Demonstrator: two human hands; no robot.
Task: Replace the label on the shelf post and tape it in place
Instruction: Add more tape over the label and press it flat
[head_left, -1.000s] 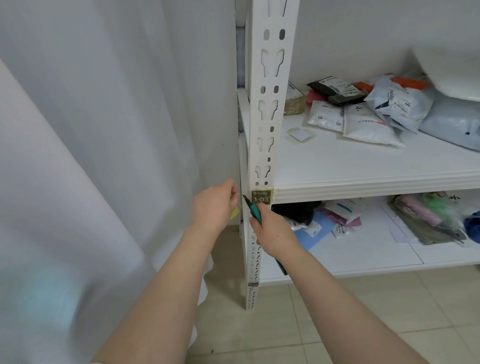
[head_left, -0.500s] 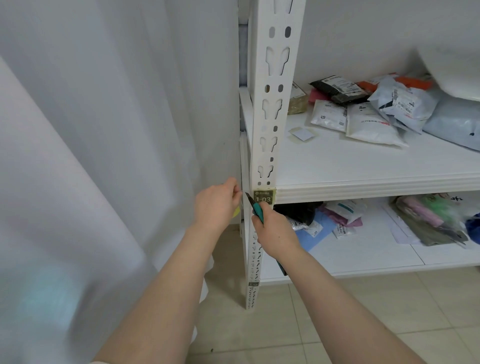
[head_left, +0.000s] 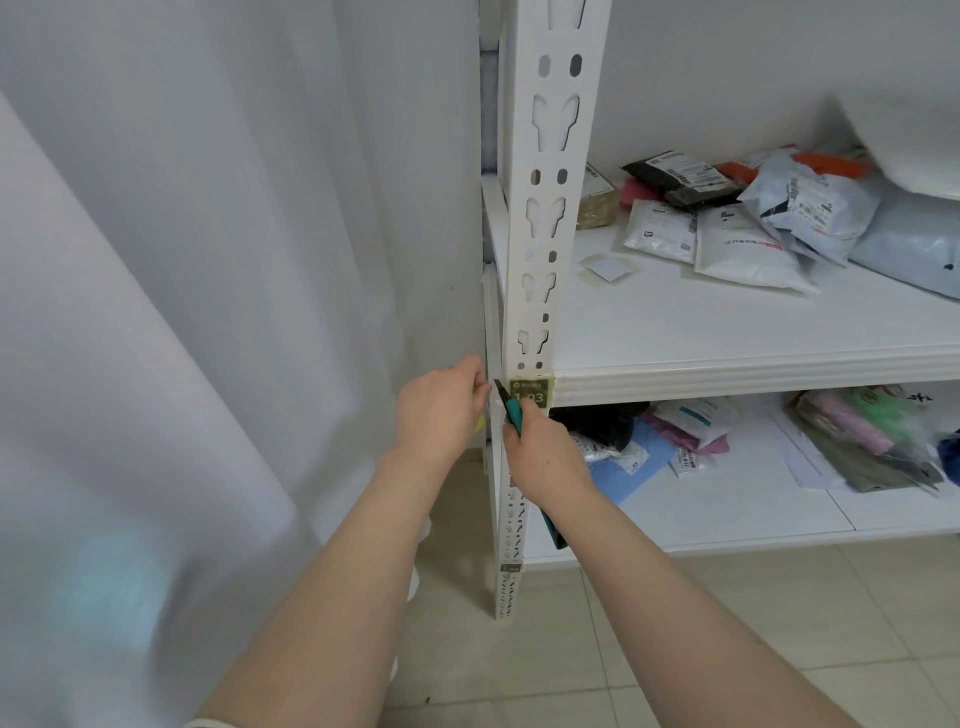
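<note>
A white slotted shelf post (head_left: 545, 218) stands in the middle of the view. An olive label (head_left: 530, 392) reading 1-03 is stuck on it under yellowed tape, level with the middle shelf's front edge. My right hand (head_left: 540, 449) grips a teal-handled knife (head_left: 511, 408) whose dark blade tip rests at the label's left edge. My left hand (head_left: 441, 410) pinches something at the post's left side; a bit of yellow shows under its palm, and I cannot tell what it is.
The middle shelf (head_left: 753, 374) carries a small white square of paper (head_left: 608, 267) and several mail parcels (head_left: 748, 223). More bags and papers (head_left: 691, 431) lie on the lower shelf. A white curtain (head_left: 182, 312) hangs at the left. Beige floor tiles (head_left: 597, 649) are below.
Both hands stay at the label; the blade tip has shifted only slightly along the label's left edge. The camera has edged closer.
</note>
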